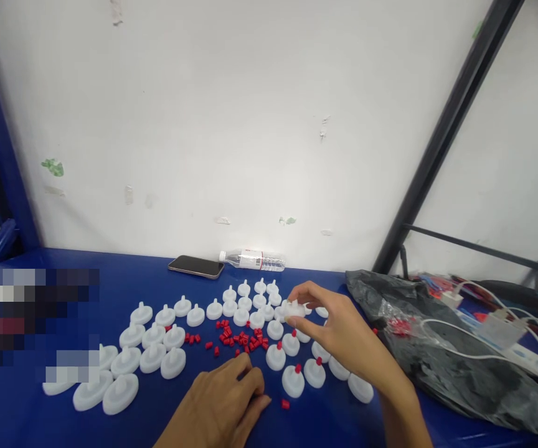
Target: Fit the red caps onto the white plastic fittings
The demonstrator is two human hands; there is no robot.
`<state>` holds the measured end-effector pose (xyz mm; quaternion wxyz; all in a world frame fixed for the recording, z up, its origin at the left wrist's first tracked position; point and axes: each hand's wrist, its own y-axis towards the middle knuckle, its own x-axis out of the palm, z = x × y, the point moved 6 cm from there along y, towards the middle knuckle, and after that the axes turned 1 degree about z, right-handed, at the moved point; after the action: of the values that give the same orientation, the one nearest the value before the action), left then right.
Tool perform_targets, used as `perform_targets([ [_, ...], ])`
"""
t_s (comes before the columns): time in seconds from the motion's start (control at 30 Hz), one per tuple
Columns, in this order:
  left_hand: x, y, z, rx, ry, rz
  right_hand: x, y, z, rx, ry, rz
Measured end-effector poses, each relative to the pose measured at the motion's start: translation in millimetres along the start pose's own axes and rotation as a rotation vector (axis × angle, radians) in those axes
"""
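Many white round caps with a narrow spout (195,315) stand on the blue table. Small red caps (245,340) lie in a loose pile among them. Several white caps at the right carry a red cap on the spout, such as one white cap (293,381). My right hand (327,320) pinches a white cap (293,309) between thumb and fingers, over the right-hand group. My left hand (225,398) is at the front edge, just below the red pile, with fingers curled; what its fingertips hold, if anything, is hidden.
A phone (196,266) and a clear bottle (253,259) lie at the back by the wall. On the right, a dark plastic bag (465,367) lies beside white cables and a power strip (521,358). The far left is pixelated.
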<state>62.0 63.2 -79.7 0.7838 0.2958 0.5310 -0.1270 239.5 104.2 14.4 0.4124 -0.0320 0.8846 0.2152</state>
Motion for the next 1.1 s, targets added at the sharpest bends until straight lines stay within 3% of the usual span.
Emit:
perform_targets([
  [0.27,-4.4,-0.6,1.4,-0.026,0.048,0.003,4.7,-0.9,-2.6,-0.043,0.085,-0.034],
  [0.6,-6.4,2.7,16.7,0.191,0.077,-0.034,6.6,-2.1,-5.6,-0.025,0.05,-0.083],
  [1.1,-9.1,-6.0,15.3,0.228,0.036,0.188,10.5,-2.4,-7.0,-0.02,0.068,-0.136],
])
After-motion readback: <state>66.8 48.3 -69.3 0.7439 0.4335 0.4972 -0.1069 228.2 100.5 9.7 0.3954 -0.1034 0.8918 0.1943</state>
